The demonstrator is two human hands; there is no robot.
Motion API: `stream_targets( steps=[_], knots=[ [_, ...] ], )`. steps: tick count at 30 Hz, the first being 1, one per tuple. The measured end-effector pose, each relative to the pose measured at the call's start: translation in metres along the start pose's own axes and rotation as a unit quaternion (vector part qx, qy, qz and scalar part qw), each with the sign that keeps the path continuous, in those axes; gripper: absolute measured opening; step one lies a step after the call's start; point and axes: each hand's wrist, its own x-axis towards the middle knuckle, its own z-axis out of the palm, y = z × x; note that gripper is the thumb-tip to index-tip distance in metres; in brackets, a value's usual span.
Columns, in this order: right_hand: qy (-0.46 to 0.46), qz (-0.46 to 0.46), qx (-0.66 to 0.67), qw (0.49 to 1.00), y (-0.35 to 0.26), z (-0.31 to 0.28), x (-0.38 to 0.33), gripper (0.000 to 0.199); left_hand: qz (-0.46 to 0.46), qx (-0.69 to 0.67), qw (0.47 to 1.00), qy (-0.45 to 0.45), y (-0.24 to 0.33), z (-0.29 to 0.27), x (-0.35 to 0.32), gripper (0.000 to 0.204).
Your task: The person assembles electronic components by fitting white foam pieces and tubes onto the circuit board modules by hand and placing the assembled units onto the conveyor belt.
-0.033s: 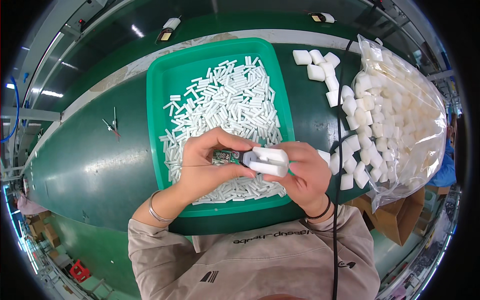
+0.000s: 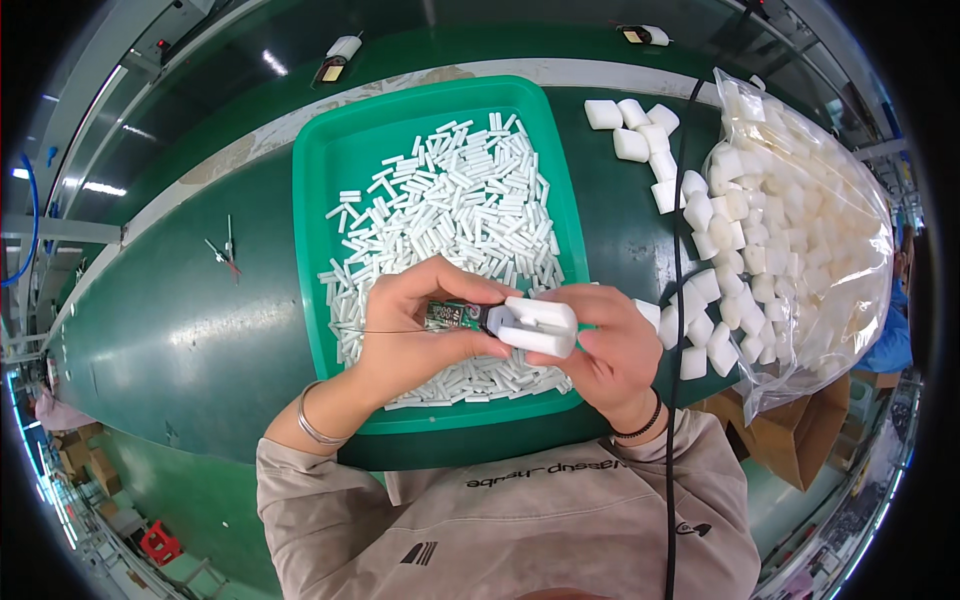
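Observation:
Over the tray, my left hand (image 2: 400,325) grips a small assembly with a green circuit board (image 2: 450,315) and a grey-and-black end piece. A thin wire runs from it across that hand to the left. My right hand (image 2: 615,345) pinches a white slotted plastic cap (image 2: 562,328), whose open side meets the grey end piece. How deep the two parts fit together I cannot tell. Beneath both hands lies a green tray (image 2: 309,230) with a heap of short white tubes (image 2: 470,180); the hands cover part of the heap.
To the right, white caps (image 2: 604,115) lie loose and spill from a clear plastic bag (image 2: 860,300). A black cable (image 2: 678,250) hangs across the right side. Small metal pieces (image 2: 225,250) lie at left. Two finished-looking assemblies (image 2: 342,50) rest beyond the table's pale edge. A cardboard box (image 2: 800,435) stands lower right.

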Motion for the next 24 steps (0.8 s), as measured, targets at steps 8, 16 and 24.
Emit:
stream_targets(
  steps=[8, 16, 24],
  knots=[
    [0.074, 0.095, 0.153, 0.981, -0.002, 0.009, -0.005, 0.02, -0.008, 0.026, 0.999, -0.027, -0.001, 0.003, 0.001, 0.031],
    [0.003, 0.085, 0.094, 0.992, 0.002, 0.003, -0.004, 0.03, 0.026, 0.078, 0.996, -0.036, -0.002, 0.001, 0.002, 0.034],
    [0.018, 0.078, 0.03, 0.996, 0.002, 0.006, -0.004, 0.075, 0.067, 0.178, 0.981, 0.034, 0.013, -0.021, 0.016, 0.029]
  ],
)
